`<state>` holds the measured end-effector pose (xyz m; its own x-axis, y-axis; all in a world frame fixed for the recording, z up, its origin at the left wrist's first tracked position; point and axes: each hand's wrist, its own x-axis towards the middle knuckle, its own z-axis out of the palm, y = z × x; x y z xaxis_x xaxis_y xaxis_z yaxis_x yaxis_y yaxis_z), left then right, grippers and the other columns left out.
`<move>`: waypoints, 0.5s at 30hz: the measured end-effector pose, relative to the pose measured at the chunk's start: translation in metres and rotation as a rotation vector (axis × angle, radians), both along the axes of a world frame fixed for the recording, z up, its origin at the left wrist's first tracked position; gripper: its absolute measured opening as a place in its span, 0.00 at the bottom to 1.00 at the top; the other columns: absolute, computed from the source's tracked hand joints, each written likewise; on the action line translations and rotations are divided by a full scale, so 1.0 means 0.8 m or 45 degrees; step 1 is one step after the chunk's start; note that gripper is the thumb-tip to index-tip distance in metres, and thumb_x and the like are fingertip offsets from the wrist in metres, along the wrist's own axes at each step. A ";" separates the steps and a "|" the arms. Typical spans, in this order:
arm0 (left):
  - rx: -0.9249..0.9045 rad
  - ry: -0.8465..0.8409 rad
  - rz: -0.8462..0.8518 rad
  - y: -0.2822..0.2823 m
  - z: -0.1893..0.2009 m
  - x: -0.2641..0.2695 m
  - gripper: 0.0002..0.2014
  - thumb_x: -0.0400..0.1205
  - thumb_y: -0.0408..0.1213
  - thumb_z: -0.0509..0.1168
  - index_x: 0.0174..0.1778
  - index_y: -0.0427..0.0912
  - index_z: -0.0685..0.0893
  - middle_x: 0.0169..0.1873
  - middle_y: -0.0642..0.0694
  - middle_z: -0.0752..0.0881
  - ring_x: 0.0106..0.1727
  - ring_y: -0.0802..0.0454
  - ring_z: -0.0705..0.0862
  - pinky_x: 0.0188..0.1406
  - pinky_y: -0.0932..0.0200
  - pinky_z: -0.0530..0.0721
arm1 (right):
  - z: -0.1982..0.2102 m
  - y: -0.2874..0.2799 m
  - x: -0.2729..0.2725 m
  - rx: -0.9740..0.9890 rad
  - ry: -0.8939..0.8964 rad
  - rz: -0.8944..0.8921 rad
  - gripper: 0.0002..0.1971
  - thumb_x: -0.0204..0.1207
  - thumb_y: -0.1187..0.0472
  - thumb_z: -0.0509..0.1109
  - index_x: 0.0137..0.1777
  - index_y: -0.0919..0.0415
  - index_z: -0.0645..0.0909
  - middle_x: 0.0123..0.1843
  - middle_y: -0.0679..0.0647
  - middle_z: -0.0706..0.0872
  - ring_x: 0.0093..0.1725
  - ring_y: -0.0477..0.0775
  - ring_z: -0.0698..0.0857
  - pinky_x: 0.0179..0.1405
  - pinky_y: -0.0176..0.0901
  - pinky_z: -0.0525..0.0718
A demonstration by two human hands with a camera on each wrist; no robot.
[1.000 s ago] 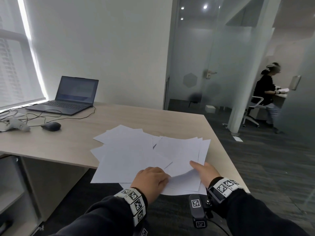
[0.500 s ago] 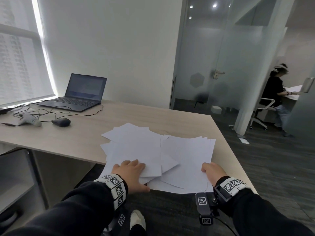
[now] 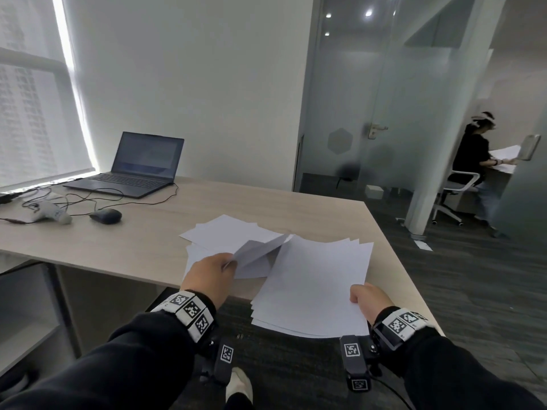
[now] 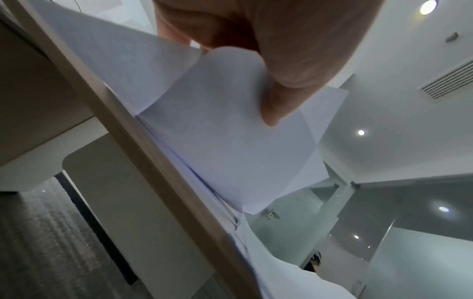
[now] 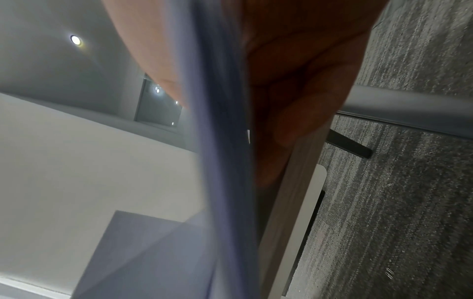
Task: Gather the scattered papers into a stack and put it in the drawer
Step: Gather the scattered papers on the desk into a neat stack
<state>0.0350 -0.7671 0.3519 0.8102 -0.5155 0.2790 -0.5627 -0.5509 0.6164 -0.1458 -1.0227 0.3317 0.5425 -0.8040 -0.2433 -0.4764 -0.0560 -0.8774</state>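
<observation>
Papers are being gathered. The right hand [image 3: 368,301] pinches the stack [image 3: 313,288] at the surface [image 3: 142,247] edge; the left hand [image 3: 211,272] pinches a loose sheet [image 3: 256,251] beside it. Next, that sheet should go onto the stack. No drawer shows.

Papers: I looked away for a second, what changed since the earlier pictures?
The left hand, flat on the sheets before, now pinches a lifted sheet. The right hand has pulled its sheaf up past the desk edge. Laptop and mouse unchanged.
</observation>
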 end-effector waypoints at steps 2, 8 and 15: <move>-0.074 -0.042 -0.047 -0.005 0.002 -0.008 0.11 0.85 0.41 0.60 0.39 0.50 0.84 0.33 0.51 0.85 0.40 0.47 0.83 0.42 0.54 0.81 | -0.004 -0.002 0.000 0.031 -0.030 0.007 0.09 0.55 0.64 0.64 0.35 0.66 0.72 0.38 0.64 0.74 0.40 0.59 0.74 0.40 0.46 0.70; -0.019 -0.264 -0.389 -0.038 -0.030 -0.037 0.11 0.83 0.41 0.65 0.56 0.57 0.90 0.53 0.61 0.89 0.56 0.58 0.84 0.61 0.56 0.81 | -0.007 -0.004 -0.006 0.067 -0.077 -0.030 0.03 0.69 0.68 0.63 0.35 0.65 0.73 0.34 0.62 0.76 0.38 0.60 0.77 0.41 0.47 0.72; 0.101 -0.365 -0.691 -0.057 -0.055 -0.058 0.20 0.75 0.36 0.60 0.56 0.60 0.90 0.55 0.61 0.90 0.59 0.56 0.84 0.62 0.54 0.80 | -0.015 -0.014 -0.012 0.205 -0.115 -0.064 0.09 0.67 0.55 0.64 0.34 0.60 0.74 0.37 0.64 0.74 0.37 0.60 0.75 0.40 0.50 0.72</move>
<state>-0.0111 -0.8124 0.3077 0.3250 -0.8613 0.3905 -0.9127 -0.1776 0.3680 -0.1554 -1.0343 0.3198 0.5283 -0.7851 -0.3234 -0.3940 0.1107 -0.9124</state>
